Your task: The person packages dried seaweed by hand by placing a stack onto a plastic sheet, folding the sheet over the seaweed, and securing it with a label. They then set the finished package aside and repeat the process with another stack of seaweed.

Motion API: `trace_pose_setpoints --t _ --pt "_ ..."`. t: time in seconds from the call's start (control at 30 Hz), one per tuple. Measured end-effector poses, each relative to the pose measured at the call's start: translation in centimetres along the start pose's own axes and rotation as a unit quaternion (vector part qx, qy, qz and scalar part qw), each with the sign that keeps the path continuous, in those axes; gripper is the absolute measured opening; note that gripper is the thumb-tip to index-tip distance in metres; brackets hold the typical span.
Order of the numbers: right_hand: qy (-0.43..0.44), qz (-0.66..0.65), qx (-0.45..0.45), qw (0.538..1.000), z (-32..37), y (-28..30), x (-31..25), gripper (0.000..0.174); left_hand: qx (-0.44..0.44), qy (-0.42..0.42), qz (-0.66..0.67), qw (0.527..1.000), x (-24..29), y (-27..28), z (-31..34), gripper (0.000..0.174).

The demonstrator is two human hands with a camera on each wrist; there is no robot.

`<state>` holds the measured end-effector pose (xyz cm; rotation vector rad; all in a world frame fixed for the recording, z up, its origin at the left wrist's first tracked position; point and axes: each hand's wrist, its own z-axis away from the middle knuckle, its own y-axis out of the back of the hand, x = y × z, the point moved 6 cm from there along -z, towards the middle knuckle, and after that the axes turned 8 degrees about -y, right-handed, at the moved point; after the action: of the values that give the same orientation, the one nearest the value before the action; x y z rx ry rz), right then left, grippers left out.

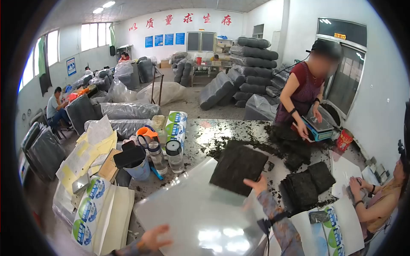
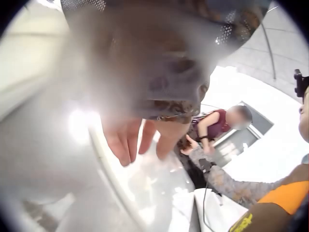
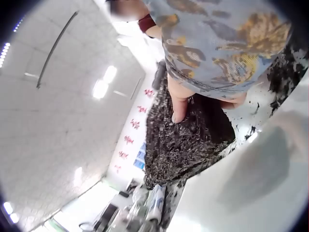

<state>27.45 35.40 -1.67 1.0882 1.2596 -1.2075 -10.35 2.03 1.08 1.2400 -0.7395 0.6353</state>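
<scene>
My right hand (image 1: 257,186) grips the near corner of a dark square stack of dried seaweed sheets (image 1: 238,167). In the right wrist view the thumb lies on the face of the seaweed (image 3: 176,145), which is lifted and tilted over the table, casting a reflection on the glossy surface. My left hand (image 1: 155,237) hovers over the near left side of a shiny pale sheet (image 1: 188,209), fingers spread and loosely bent with nothing in them. More stacked seaweed (image 1: 299,192) lies right of my right hand, beside a smaller square piece (image 1: 321,176).
Seaweed crumbs (image 1: 213,147) litter the far table. Clear bottles (image 1: 175,158) and a pen-filled cup (image 1: 139,170) stand left, near papers (image 1: 87,149). Across the table a person handles a blue scale (image 1: 320,128) beside a red can (image 1: 344,140). Another person works at right.
</scene>
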Motion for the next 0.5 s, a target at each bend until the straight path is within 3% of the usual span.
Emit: trace_pose_setpoints --t 0.03,0.07,0.13,0.17,0.2,0.3,0.33,0.43,0.5 --pt "0.038 0.060 -0.006 0.997 2.5 -0.6 0.2 0.068 0.101 -0.082 0.035 0.991 0.7 -0.5 -3.4 0.102" --pt "0.062 0.029 -0.049 0.996 5.7 -2.4 -0.8 0.066 0.161 -0.194 -0.016 0.968 0.5 -1.2 -7.0 0.114" --pt "0.064 0.006 -0.098 0.993 11.9 -5.3 -1.3 0.066 0.227 -0.247 0.013 0.942 3.2 -2.3 -11.1 0.121" --pt "0.047 0.015 -0.105 0.993 14.0 -5.9 -0.5 0.068 0.227 -0.236 0.007 0.945 3.9 -3.2 -12.0 0.123" --pt "0.044 0.046 -0.127 0.990 15.3 -6.3 0.8 0.072 0.171 -0.224 0.109 0.953 2.5 -5.4 -12.9 0.121" --pt "0.065 0.091 -0.119 0.987 19.2 -7.1 1.4 0.066 0.126 -0.219 0.200 0.947 2.3 -8.2 -12.8 0.112" --pt "0.108 0.172 -0.139 0.969 20.0 -7.6 1.6 0.056 0.133 -0.219 0.197 0.946 2.7 -8.6 -11.7 0.108" --pt "0.065 0.085 -0.155 0.982 21.0 -9.1 -0.6 0.047 0.195 -0.223 0.377 0.878 3.8 -8.7 -9.8 0.096" --pt "-0.021 0.199 -0.164 0.966 20.3 -8.2 5.2 0.051 0.141 -0.191 0.386 0.891 2.0 -10.3 -10.6 0.087"
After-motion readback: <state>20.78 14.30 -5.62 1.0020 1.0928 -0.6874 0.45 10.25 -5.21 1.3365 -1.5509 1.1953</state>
